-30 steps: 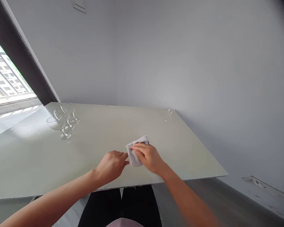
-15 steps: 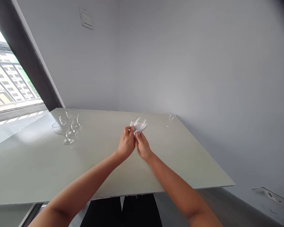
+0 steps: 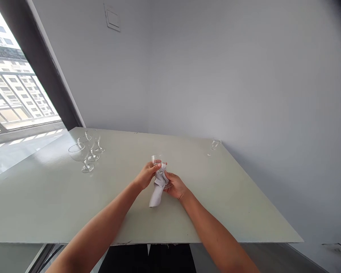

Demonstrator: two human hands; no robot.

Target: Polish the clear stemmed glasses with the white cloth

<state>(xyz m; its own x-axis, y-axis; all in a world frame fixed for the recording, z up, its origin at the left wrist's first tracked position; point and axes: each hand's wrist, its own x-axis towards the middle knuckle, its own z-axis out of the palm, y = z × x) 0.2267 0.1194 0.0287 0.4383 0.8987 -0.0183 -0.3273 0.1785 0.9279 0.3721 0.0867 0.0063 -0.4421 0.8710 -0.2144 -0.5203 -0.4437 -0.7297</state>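
Over the middle of the pale table [image 3: 125, 212], my left hand [image 3: 147, 174] grips the upper part of a clear glass [image 3: 156, 158], its thumb across the side. Wrapped about the glass's lower part is a white cloth [image 3: 157, 195], its loose end hanging down toward me. My right hand [image 3: 175, 185] is closed on the glass's base and the cloth at the right. Fingers and cloth hide much of the glass.
Three stemmed glasses, the nearest one [image 3: 78, 153] in front, stand upright at the table's left. Near the back right corner is a small clear glass [image 3: 215, 145]. Walls rise behind and to the right; a window [image 3: 17, 87] is at the far left.
The cloth has come down from around the glass's top and now hangs below. My hands have moved slightly apart, and the glass's rim is uncovered. The view has shifted slightly.
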